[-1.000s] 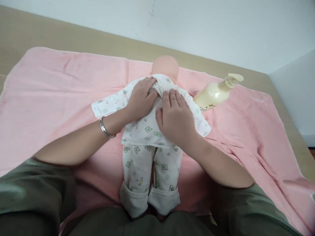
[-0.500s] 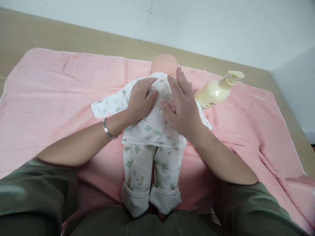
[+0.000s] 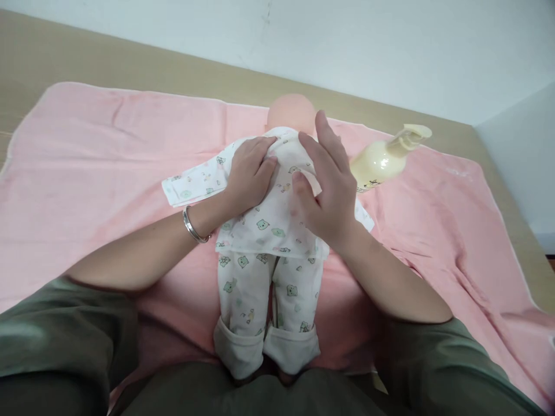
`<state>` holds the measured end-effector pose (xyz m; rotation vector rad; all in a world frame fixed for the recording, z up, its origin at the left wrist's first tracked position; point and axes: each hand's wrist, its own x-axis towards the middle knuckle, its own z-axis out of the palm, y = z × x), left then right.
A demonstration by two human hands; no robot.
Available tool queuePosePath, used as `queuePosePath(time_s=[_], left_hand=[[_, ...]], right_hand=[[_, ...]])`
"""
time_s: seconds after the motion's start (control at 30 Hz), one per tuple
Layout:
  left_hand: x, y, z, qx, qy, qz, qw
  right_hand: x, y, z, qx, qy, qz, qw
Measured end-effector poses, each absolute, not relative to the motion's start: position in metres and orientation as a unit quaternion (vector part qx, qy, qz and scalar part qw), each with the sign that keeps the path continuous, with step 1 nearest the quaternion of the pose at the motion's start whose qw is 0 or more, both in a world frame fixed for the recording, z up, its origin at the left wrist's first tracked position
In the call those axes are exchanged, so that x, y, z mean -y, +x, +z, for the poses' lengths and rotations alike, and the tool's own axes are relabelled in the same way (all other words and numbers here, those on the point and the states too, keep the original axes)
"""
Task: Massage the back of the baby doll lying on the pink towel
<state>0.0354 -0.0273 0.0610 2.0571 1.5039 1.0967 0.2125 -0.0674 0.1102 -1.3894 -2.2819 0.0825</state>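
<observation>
A baby doll (image 3: 291, 110) lies with its head away from me, dressed in a white long-sleeved top (image 3: 271, 228) and matching trousers (image 3: 247, 286) printed with small green animals. The trouser cuffs are turned up. My left hand (image 3: 252, 172) lies on the upper left of the top, fingers stretched towards the doll's head. Above the right side of the top, my right hand (image 3: 330, 182) is tilted on edge, its fingers extended and thumb apart, holding nothing. Whether its lower edge touches the cloth I cannot tell. The doll's right-side sleeve is mostly hidden behind that hand.
A pale yellow pump bottle (image 3: 379, 162) leans just right of my right hand. Under the doll spreads a pink blanket (image 3: 108, 150), wrinkled at the right, on a wooden tabletop (image 3: 130, 63). A white wall (image 3: 368, 52) rises behind.
My right hand has shifted slightly to the right and lifted a little from the top, turning more on edge. My left hand stays in place on the cloth.
</observation>
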Motion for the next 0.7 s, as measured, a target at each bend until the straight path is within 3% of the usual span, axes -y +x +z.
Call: queuePosePath(time_s=[0.17, 0.33, 0.53, 0.7], left_hand=[[0.025, 0.036, 0.061, -0.537, 0.734, 0.373, 0.185], [0.024, 0.034, 0.059, -0.523, 0.749, 0.364, 0.182], [0.020, 0.031, 0.054, -0.549, 0.740, 0.337, 0.194], [0.021, 0.030, 0.057, -0.537, 0.748, 0.334, 0.199]], right_hand=[[0.063, 0.207, 0.103, 0.844, -0.508, 0.096, 0.142], [0.064, 0.212, 0.109, 0.834, -0.506, 0.040, 0.218], [0.053, 0.209, 0.098, 0.840, -0.511, 0.114, 0.140], [0.052, 0.215, 0.105, 0.834, -0.510, 0.089, 0.190]])
